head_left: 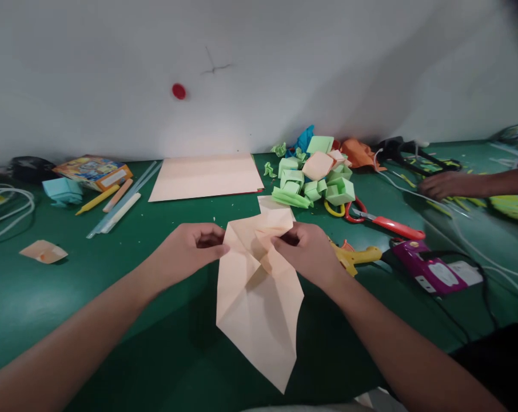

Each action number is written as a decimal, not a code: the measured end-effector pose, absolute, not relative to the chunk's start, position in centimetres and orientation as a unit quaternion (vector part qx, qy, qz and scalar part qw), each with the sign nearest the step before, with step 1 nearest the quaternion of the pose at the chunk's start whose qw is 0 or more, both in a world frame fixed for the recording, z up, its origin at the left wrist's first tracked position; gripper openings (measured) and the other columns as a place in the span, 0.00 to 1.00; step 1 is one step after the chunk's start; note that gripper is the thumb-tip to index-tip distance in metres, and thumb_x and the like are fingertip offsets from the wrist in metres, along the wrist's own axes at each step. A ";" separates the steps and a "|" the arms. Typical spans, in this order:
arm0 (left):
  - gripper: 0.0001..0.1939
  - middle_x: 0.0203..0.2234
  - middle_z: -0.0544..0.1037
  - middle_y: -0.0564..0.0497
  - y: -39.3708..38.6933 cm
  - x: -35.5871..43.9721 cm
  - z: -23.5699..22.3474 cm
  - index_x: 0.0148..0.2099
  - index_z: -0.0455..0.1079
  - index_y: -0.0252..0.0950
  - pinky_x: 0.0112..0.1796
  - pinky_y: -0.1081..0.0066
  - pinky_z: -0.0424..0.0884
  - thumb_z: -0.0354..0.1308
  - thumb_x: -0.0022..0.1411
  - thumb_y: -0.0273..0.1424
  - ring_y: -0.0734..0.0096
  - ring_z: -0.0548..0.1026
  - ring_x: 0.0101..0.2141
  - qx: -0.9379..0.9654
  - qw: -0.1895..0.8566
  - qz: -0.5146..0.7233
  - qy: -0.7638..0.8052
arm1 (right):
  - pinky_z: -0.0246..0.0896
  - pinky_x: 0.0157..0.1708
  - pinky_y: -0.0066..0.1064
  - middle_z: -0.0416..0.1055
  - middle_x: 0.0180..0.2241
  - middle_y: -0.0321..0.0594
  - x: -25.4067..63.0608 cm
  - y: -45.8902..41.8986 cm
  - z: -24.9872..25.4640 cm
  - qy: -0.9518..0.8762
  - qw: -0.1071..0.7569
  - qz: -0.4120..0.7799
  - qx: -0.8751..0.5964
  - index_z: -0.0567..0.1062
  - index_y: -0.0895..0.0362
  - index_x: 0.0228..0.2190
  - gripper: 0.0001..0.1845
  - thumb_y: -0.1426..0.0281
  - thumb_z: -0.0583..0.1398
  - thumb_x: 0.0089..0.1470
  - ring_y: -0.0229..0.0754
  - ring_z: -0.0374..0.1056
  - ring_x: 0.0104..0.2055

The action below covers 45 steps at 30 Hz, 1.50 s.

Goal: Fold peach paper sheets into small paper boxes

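Peach creased paper sheet (267,309), held over green worktop (87,257), 6 o'clock of view.
Probably best worked with light, even pinches, creases sharpened before release; folded, flared, tapering between 5 and 6 o'clock. Left hand (190,252) pinches its edge at 10 o'clock; right hand (308,252) grips a fold, 1 o'clock. Beyond: flat peach rectangular sheet (205,177), 11 o'clock; pale-green folded paper pieces (291,180), 1 o'clock.

I've got a green counter (19,297) w/ peach sheet (207,178) at back, printed box (94,170) L, red cutter (398,227) & yellow glue gun (366,255) R.
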<state>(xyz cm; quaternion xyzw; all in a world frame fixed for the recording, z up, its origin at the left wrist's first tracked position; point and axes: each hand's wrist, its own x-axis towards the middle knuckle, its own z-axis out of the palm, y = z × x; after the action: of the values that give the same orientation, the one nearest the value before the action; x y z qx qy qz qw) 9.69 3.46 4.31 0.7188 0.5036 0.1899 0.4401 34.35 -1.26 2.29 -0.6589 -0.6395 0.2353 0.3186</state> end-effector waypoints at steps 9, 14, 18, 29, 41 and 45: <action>0.15 0.40 0.85 0.50 1.7 10.5 4.7 0.46 0.80 0.43 0.37 0.68 0.77 0.60 0.63 0.43 0.61 0.81 0.39 0.750 0.303 0.269 0.522 | 0.52 0.24 0.29 0.73 0.22 0.36 34.2 -1.1 1.8 -0.628 0.325 0.277 -0.650 0.74 0.55 0.22 0.11 0.64 0.61 0.53 0.39 0.65 0.25; 0.12 0.36 0.83 0.52 1.0 11.0 5.1 0.40 0.79 0.42 0.32 0.72 0.72 0.56 0.66 0.41 0.67 0.78 0.34 0.809 0.243 0.247 0.476 | 0.52 0.24 0.29 0.73 0.24 0.35 34.0 -1.1 1.2 -0.640 0.333 0.303 -0.623 0.75 0.55 0.24 0.09 0.65 0.61 0.52 0.39 0.64 0.26; 0.15 0.38 0.82 0.51 0.5 11.6 5.3 0.42 0.80 0.43 0.29 0.74 0.69 0.54 0.69 0.42 0.68 0.78 0.35 0.850 0.221 0.206 0.431 | 0.53 0.25 0.29 0.73 0.25 0.35 33.7 -1.4 1.2 -0.654 0.326 0.312 -0.607 0.76 0.55 0.26 0.07 0.67 0.60 0.52 0.39 0.64 0.27; 0.16 0.41 0.83 0.54 0.4 12.5 3.9 0.41 0.82 0.48 0.38 0.67 0.70 0.54 0.70 0.45 0.63 0.78 0.43 0.892 0.143 0.111 0.415 | 0.54 0.28 0.29 0.75 0.27 0.35 33.3 -1.7 1.7 -0.700 0.281 0.325 -0.571 0.79 0.55 0.29 0.06 0.72 0.60 0.54 0.40 0.67 0.31; 0.12 0.38 0.77 0.50 -0.3 12.5 4.3 0.48 0.72 0.41 0.33 0.69 0.67 0.50 0.65 0.31 0.65 0.75 0.37 0.846 0.144 0.195 0.475 | 0.53 0.27 0.30 0.73 0.26 0.35 33.5 -1.6 1.6 -0.686 0.280 0.312 -0.595 0.78 0.54 0.28 0.05 0.67 0.62 0.54 0.40 0.66 0.29; 0.11 0.34 0.76 0.54 -0.1 12.3 4.6 0.46 0.69 0.41 0.31 0.70 0.66 0.52 0.61 0.31 0.68 0.74 0.31 0.814 0.151 0.176 0.533 | 0.52 0.26 0.29 0.72 0.26 0.34 33.4 -1.7 1.9 -0.682 0.271 0.308 -0.605 0.78 0.54 0.28 0.06 0.68 0.62 0.55 0.39 0.65 0.29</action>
<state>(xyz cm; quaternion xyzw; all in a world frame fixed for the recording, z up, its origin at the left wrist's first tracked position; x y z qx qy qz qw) 12.28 -0.06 4.62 0.8138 0.5326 0.1763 0.1512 33.39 -1.68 1.89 -0.6051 -0.6821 0.3082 0.2713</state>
